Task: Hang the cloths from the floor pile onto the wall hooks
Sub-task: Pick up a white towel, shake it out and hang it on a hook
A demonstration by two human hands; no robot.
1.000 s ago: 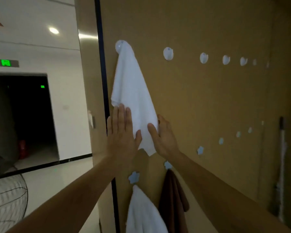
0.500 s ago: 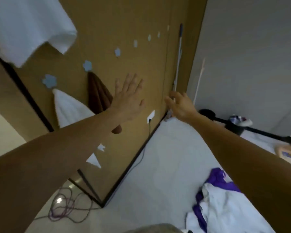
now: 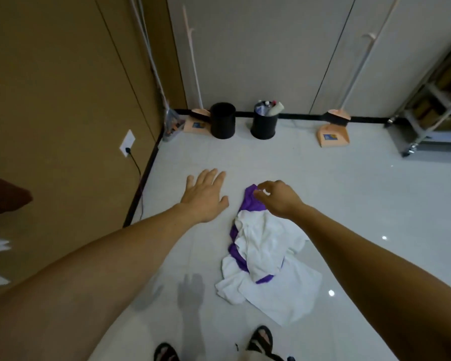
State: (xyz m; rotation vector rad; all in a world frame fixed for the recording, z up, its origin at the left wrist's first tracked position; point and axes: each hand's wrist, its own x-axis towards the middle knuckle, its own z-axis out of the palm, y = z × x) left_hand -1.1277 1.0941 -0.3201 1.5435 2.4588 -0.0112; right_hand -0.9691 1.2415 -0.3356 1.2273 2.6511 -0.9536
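several white and purple cloths (image 3: 264,254) lie heaped on the pale floor (image 3: 349,204), long axis running away from the feet, its far purple end under the right hand (image 3: 277,198), fingers loosely curled and empty, nearer than the splayed, empty left hand (image 3: 206,195) beside it.

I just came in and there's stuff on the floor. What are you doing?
A person is standing over a pile of cloths, white ones with purple ones mixed in, lying on the pale floor. Both arms reach down toward it. The right hand is over the purple cloth at the far end of the pile, fingers curled as if to pinch it. The left hand is spread open beside the pile, holding nothing. No cloth is lifted yet.
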